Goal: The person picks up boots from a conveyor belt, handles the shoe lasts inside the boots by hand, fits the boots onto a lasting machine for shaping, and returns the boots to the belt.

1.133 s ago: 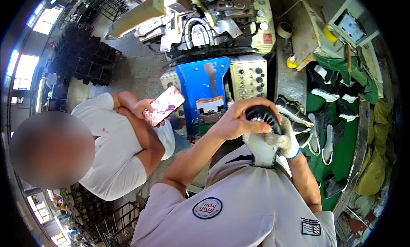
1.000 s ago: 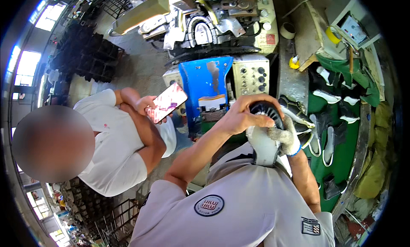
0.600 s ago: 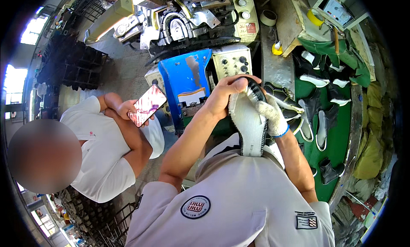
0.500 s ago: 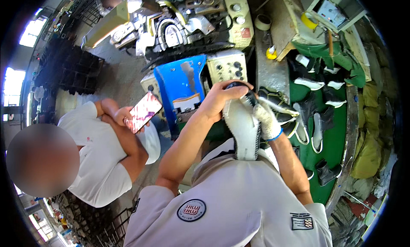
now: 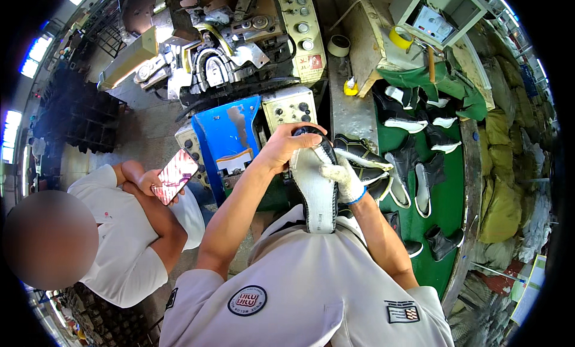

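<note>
A black shoe upper with a white stitched insole [image 5: 317, 197] is held bottom side up in front of my chest, its near end against my shirt. My bare left hand [image 5: 287, 148] grips the dark far end, thumb laid over the edge. On my right hand [image 5: 346, 178] is a whitish knit glove with a blue cuff. It is closed on the right side of the shoe upper, its thumb across the insole's edge; the other fingers are mostly hidden beneath. Beside it, several black shoe uppers [image 5: 359, 152] with pale edges lie on the bench.
A green-topped bench [image 5: 446, 233] with several black-and-white shoes runs along my right. Ahead stands a machine with a blue panel [image 5: 230, 131] and a knobbed control box [image 5: 290, 107]. A seated person [image 5: 126, 227] at my left holds a phone [image 5: 175, 176]. Yellow tape [image 5: 401, 38] lies at upper right.
My view has shifted, so the scene sits farther left. My right thumb has moved from the shoe upper's side onto the insole. Both hands keep hold of it.
</note>
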Action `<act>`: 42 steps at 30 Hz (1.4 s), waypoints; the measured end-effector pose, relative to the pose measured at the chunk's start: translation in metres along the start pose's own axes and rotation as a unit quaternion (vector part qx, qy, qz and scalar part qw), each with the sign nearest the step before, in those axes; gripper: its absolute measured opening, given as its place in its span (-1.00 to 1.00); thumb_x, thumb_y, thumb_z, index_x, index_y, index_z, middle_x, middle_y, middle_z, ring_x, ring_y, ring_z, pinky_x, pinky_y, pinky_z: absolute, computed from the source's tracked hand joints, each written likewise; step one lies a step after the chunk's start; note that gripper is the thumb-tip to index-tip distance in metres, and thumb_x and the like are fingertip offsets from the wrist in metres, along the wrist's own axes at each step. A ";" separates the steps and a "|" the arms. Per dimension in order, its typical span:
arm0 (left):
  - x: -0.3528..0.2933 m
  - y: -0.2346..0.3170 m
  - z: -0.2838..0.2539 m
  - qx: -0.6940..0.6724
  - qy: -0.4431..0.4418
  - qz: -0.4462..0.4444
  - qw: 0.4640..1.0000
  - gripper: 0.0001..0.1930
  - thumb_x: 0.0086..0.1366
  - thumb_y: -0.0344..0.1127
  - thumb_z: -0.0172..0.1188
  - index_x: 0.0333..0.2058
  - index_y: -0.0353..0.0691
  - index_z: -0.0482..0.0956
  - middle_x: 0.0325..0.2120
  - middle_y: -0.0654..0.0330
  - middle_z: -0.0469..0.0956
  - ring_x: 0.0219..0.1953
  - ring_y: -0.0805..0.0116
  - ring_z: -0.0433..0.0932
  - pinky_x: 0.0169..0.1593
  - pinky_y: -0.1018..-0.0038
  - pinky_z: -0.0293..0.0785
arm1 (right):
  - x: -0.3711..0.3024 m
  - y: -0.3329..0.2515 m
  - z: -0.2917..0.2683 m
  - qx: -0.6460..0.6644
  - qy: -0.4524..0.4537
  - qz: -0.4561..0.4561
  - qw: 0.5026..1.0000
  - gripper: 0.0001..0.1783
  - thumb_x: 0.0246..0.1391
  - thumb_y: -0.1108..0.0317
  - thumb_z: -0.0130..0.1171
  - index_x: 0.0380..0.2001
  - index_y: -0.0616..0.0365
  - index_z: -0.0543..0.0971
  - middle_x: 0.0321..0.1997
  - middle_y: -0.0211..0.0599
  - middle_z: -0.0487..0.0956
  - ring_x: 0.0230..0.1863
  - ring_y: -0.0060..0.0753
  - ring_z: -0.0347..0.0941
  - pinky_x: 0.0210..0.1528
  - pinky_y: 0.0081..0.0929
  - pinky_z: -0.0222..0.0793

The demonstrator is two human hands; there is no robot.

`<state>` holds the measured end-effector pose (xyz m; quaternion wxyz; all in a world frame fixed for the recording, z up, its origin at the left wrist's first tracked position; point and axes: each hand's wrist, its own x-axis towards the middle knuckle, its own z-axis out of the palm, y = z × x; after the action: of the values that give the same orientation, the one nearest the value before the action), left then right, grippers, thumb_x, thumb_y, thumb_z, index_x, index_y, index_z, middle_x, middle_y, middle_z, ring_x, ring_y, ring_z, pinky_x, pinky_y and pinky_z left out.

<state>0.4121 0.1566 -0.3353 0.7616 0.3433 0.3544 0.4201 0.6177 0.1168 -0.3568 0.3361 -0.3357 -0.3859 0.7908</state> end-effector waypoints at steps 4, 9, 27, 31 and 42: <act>0.000 0.002 -0.001 -0.005 -0.016 -0.024 1.000 -0.64 0.19 -0.40 0.45 -0.03 -0.33 0.68 -0.22 0.18 0.67 -0.19 0.43 0.63 -0.02 0.50 0.56 | -0.001 -0.001 -0.001 -0.007 0.009 0.004 1.000 -0.20 -0.04 0.08 0.48 0.21 0.27 0.48 -0.03 -0.37 0.61 -0.06 -0.51 0.54 0.03 -0.49 0.49; -0.004 -0.003 0.001 0.054 -0.030 0.053 0.997 -0.63 0.14 -0.42 0.48 -0.05 -0.29 0.70 -0.24 0.21 0.67 -0.21 0.46 0.62 -0.01 0.51 0.53 | -0.005 -0.004 0.003 0.005 0.023 -0.001 1.000 -0.31 -0.02 0.13 0.46 0.12 0.31 0.53 -0.11 -0.31 0.64 -0.15 -0.47 0.59 -0.05 -0.47 0.54; -0.002 0.000 0.003 -0.173 -0.040 -0.045 0.983 -0.20 0.52 0.33 -0.18 0.04 -0.45 0.62 -0.14 -0.01 0.70 -0.10 0.17 0.68 0.10 0.24 0.57 | 0.002 0.008 -0.003 0.109 0.007 0.003 0.994 -0.24 0.02 0.09 0.44 0.23 0.24 0.48 0.03 -0.14 0.65 -0.03 -0.23 0.66 0.03 -0.25 0.62; 0.013 -0.008 -0.001 -0.166 -0.027 -0.068 0.983 -0.22 0.57 0.24 -0.26 0.09 -0.54 0.52 -0.07 -0.18 0.65 -0.01 0.03 0.67 0.17 0.15 0.55 | 0.003 0.015 -0.011 0.162 0.006 0.017 0.987 -0.22 0.04 0.08 0.43 0.28 0.21 0.45 0.10 -0.11 0.63 0.01 -0.18 0.65 0.08 -0.22 0.62; 0.043 -0.003 0.008 -0.139 0.036 -0.095 0.985 -0.43 0.54 0.07 -0.01 -0.05 -0.45 0.64 -0.24 0.00 0.71 -0.22 0.15 0.71 -0.01 0.25 0.64 | 0.020 0.004 -0.017 0.229 0.024 0.006 0.973 -0.25 0.15 -0.01 0.32 0.30 0.20 0.45 0.14 -0.10 0.64 0.03 -0.15 0.65 0.13 -0.24 0.61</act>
<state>0.4369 0.1917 -0.3445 0.8250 0.1843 0.3506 0.4032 0.6191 0.1366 -0.3739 0.4089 -0.2712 -0.1840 0.8517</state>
